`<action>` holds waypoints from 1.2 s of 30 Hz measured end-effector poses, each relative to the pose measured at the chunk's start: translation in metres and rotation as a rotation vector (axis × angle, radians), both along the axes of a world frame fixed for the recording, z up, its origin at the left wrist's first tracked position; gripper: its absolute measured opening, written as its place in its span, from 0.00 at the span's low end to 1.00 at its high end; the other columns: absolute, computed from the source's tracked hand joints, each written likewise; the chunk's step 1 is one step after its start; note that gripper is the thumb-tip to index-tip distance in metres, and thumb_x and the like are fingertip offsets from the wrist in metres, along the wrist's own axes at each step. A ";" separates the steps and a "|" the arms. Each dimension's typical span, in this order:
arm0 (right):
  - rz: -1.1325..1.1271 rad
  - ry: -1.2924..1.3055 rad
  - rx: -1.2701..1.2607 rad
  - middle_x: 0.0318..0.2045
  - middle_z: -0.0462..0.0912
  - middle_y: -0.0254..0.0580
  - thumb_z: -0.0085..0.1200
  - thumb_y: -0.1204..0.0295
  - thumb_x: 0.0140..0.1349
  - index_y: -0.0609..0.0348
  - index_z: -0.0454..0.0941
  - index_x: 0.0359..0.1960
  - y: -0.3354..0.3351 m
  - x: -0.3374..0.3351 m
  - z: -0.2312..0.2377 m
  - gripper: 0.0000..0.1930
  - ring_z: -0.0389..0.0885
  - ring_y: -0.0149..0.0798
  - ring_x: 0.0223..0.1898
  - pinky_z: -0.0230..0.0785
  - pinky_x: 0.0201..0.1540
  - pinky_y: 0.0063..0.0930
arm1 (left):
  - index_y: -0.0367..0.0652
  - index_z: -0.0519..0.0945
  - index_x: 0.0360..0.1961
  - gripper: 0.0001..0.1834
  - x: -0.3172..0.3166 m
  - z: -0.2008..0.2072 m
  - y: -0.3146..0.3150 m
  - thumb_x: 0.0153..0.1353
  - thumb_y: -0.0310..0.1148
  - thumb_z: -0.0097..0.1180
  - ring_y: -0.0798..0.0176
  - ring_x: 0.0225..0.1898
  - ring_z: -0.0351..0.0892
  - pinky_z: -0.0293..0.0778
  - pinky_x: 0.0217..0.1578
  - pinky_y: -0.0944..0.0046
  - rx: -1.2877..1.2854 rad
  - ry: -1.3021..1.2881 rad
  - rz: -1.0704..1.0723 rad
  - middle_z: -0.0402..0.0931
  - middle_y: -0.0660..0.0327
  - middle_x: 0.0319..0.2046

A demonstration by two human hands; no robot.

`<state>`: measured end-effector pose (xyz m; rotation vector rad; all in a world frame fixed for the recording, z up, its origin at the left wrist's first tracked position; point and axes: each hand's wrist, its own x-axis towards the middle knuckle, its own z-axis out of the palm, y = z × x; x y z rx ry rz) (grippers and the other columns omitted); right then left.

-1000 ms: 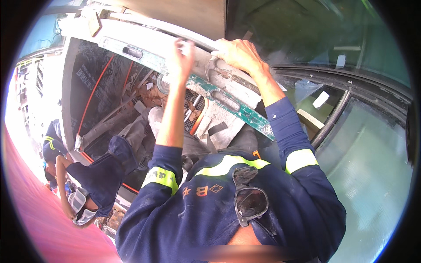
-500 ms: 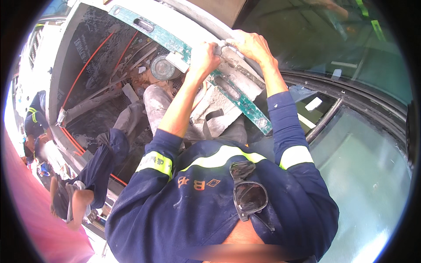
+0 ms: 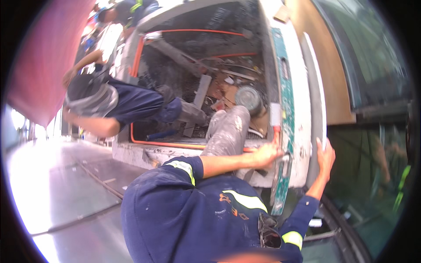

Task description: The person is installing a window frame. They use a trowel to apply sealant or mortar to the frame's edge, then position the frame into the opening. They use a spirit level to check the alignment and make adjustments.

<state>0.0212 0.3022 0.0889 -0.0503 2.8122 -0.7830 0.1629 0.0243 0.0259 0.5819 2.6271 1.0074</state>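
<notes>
A long green spirit level (image 3: 284, 101) lies lengthwise along the white ledge (image 3: 301, 109). My left hand (image 3: 267, 155) is closed at the level's near part, fingers at its left edge and partly blurred. A small grey piece (image 3: 285, 157) shows across the level by these fingertips; I cannot tell what it is. My right hand (image 3: 325, 158) grips the near part of a long, narrow grey-and-white strip (image 3: 316, 83) along the ledge's right side. A pale block (image 3: 275, 115) sits against the level's left edge, with an orange piece just below it.
Left of the ledge is a recess holding a bucket (image 3: 248, 99), scraps and orange conduit (image 3: 197, 30). A co-worker in a dark cap (image 3: 81, 90) bends over its left side; another person (image 3: 131, 13) is farther off. Glass panels (image 3: 66, 179) lie at left; dark glass (image 3: 368, 166) stands at right.
The view has swung round, so the level now runs nearly straight up the picture. My hands are farther apart, the right one along the strip. The co-worker shows more fully.
</notes>
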 end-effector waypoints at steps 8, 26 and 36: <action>-0.012 0.044 -0.007 0.43 0.89 0.61 0.60 0.48 0.74 0.51 0.84 0.61 0.004 0.006 -0.010 0.24 0.87 0.67 0.48 0.77 0.51 0.54 | 0.32 0.79 0.47 0.21 0.075 -0.009 -0.020 0.49 0.23 0.66 0.32 0.45 0.84 0.81 0.45 0.38 -0.066 -0.195 -0.012 0.78 0.37 0.41; -0.032 -0.013 0.024 0.47 0.90 0.58 0.60 0.45 0.73 0.55 0.84 0.60 0.005 0.004 -0.014 0.28 0.88 0.61 0.51 0.77 0.55 0.50 | 0.41 0.78 0.56 0.23 0.021 0.027 -0.087 0.60 0.32 0.70 0.42 0.55 0.79 0.79 0.56 0.46 0.154 0.096 0.248 0.76 0.49 0.47; -0.022 -0.004 -0.019 0.49 0.90 0.56 0.60 0.44 0.72 0.47 0.86 0.62 -0.004 0.003 -0.007 0.27 0.89 0.58 0.53 0.79 0.56 0.49 | 0.43 0.85 0.53 0.21 -0.028 0.052 -0.221 0.57 0.32 0.69 0.47 0.55 0.83 0.78 0.59 0.51 0.000 0.357 0.752 0.84 0.51 0.50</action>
